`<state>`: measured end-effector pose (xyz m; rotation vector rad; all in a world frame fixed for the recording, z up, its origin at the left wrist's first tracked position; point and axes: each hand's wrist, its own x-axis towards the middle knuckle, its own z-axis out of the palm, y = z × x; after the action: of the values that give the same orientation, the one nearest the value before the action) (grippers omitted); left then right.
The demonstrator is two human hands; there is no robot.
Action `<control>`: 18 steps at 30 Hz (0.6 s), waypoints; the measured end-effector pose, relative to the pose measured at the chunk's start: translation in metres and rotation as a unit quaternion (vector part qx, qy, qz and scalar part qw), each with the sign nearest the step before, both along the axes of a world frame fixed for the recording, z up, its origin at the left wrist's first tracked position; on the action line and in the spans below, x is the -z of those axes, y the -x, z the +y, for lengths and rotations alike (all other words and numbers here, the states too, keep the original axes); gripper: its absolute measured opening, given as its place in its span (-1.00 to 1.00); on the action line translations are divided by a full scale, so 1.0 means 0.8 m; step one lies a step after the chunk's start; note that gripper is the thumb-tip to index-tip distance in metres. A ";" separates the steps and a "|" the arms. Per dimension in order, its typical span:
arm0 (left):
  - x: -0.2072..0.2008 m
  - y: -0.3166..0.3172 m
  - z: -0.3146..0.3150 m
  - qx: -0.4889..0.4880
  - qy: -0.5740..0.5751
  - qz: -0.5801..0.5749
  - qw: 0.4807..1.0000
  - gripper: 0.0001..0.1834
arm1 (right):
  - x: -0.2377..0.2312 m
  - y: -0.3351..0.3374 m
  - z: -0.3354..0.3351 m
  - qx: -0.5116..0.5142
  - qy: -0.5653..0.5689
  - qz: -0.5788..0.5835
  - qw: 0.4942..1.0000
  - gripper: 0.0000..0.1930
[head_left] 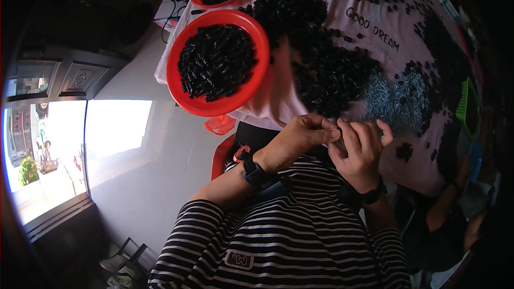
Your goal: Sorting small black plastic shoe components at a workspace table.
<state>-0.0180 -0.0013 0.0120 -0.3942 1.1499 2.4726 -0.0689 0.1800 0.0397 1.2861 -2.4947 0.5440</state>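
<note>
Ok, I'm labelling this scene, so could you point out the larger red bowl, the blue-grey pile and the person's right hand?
Larger red bowl [202,108]: head view, on its near rim.
Blue-grey pile [396,101]: head view, on its middle.
Right hand [362,155]: head view, on its middle.

The head-worn fisheye view looks down from nearby onto left grip [301,138] and right grip [362,152].

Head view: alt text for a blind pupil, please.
The person's left hand and right hand meet over the edge of a pink cloth; any held item is too small to tell. Black heaps and a bluish pile lie on it; two red basins at left hold black pieces.
</note>
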 end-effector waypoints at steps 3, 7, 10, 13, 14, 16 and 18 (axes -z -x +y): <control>0.014 -0.005 0.002 0.023 0.026 0.000 0.999 -0.71 | 0.002 0.000 0.003 0.003 -0.006 0.004 1.000 -0.51; 0.019 -0.008 0.005 0.013 0.015 0.008 1.000 -0.66 | 0.004 0.000 0.000 0.000 0.007 0.012 1.000 -0.58; 0.016 -0.008 0.007 0.011 0.006 0.004 1.000 -0.65 | 0.002 -0.003 0.001 -0.001 0.005 0.030 1.000 -0.63; 0.012 -0.011 0.008 0.004 0.022 -0.009 1.000 -0.65 | 0.002 -0.005 0.000 -0.003 0.004 0.035 0.999 -0.72; 0.017 -0.013 0.010 0.009 0.020 -0.008 1.000 -0.65 | 0.003 -0.005 0.000 -0.005 0.004 0.035 0.999 -0.74; 0.027 -0.015 0.013 -0.005 0.091 -0.008 0.996 -0.66 | 0.005 -0.006 0.000 -0.003 -0.001 0.032 0.999 -0.76; 0.019 -0.012 0.013 -0.011 0.073 -0.022 0.997 -0.65 | 0.007 -0.007 -0.001 0.004 -0.012 0.002 1.000 -0.69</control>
<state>-0.0083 0.0092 -0.0028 -0.5010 1.3186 2.3933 -0.0633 0.1795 0.0345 1.2849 -2.5087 0.5099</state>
